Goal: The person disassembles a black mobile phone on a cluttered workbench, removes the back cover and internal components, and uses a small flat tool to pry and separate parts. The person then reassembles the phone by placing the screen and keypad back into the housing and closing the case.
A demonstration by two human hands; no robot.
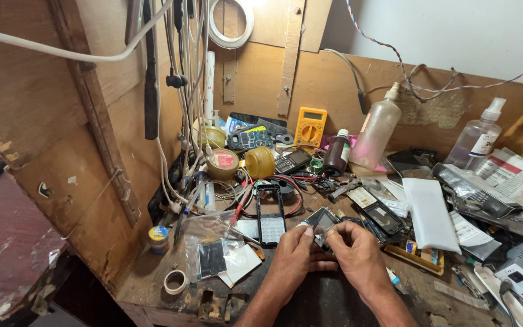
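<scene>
Black plastic phone front cover [270, 213] with pale keypad lies apart, centre frame, so disassembly appears well along. Lower centre, left hand [296, 254] and right hand [353, 253] pinch a small dark rectangular screen module [321, 223] between fingertips. Worn wooden bench [171, 303], cluttered; yellow multimeter [310, 126] upper centre.

Small dark screen module [322, 223], tilted, above workbench
</scene>
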